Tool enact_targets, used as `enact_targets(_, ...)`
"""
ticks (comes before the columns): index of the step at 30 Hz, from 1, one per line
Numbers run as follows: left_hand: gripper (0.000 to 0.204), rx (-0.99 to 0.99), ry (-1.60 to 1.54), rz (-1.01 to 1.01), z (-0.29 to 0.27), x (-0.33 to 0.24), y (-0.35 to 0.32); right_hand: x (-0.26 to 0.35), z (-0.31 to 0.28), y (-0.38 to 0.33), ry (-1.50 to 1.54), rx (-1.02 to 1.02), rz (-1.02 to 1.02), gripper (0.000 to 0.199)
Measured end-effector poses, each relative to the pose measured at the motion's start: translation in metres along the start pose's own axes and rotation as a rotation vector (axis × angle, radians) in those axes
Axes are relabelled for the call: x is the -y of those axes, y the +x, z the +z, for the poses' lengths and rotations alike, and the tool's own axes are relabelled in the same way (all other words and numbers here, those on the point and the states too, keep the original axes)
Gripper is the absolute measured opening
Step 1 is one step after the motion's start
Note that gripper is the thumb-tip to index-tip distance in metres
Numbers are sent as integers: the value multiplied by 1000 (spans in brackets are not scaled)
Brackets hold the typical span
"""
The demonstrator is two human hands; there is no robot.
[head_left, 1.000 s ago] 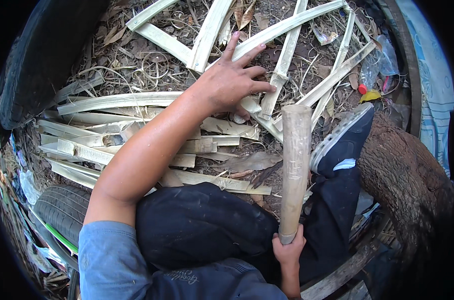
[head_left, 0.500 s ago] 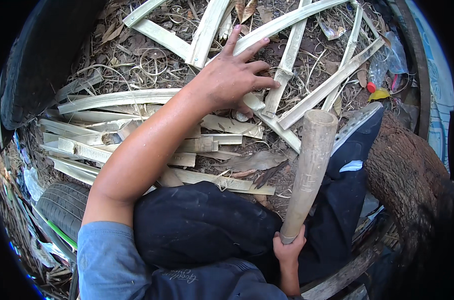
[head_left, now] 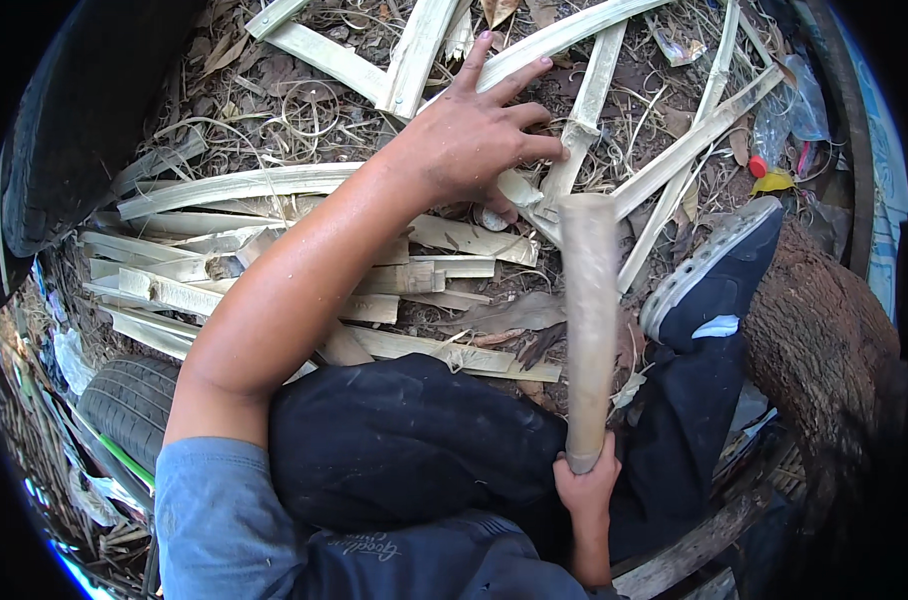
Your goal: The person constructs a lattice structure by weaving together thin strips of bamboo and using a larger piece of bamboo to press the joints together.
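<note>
Upper centre of the frame, the left hand point(head_left: 474, 140) lies spread, fingers open, on pale split bamboo strips point(head_left: 274, 185) scattered over the littered ground point(head_left: 274, 90). At lower right, the right hand point(head_left: 586, 490) has its fingers closed around the base of a thick bamboo club point(head_left: 589, 320), which stands upright beside a dark shoe point(head_left: 719, 275).

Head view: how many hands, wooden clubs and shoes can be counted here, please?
hands: 2, the left hand and the right hand
wooden club: 1
shoe: 1
total: 4
</note>
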State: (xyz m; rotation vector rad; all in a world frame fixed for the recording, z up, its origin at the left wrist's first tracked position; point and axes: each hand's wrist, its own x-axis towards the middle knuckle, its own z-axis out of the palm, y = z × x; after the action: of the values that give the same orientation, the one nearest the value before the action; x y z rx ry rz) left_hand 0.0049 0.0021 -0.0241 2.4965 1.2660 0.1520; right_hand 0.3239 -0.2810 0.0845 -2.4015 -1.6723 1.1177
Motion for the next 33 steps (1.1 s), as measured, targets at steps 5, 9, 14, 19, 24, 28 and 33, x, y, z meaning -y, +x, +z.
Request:
enact_targets(5,80,-25,2,11,4,1,1,10,-4,5,65,-10,-9,42)
enact_targets(9,80,-27,32,7,5,3,0,11,-1,4,59,-53,-42,42)
enact_targets(14,80,-16,36,-11,3,3,2,4,1,1,72,-43,-42,42)
enact_targets(19,80,-33,26,12,7,1,2,5,-3,8,-7,62,23,39)
enact_targets(24,80,-38,49,3,7,2,2,8,1,8,9,-32,-56,38)
enact_targets(28,79,-39,52,11,2,2,4,6,3,-1,41,-64,-76,39)
enact_targets(33,79,-61,71,16,3,1,0,15,1,7,28,-55,-87,41)
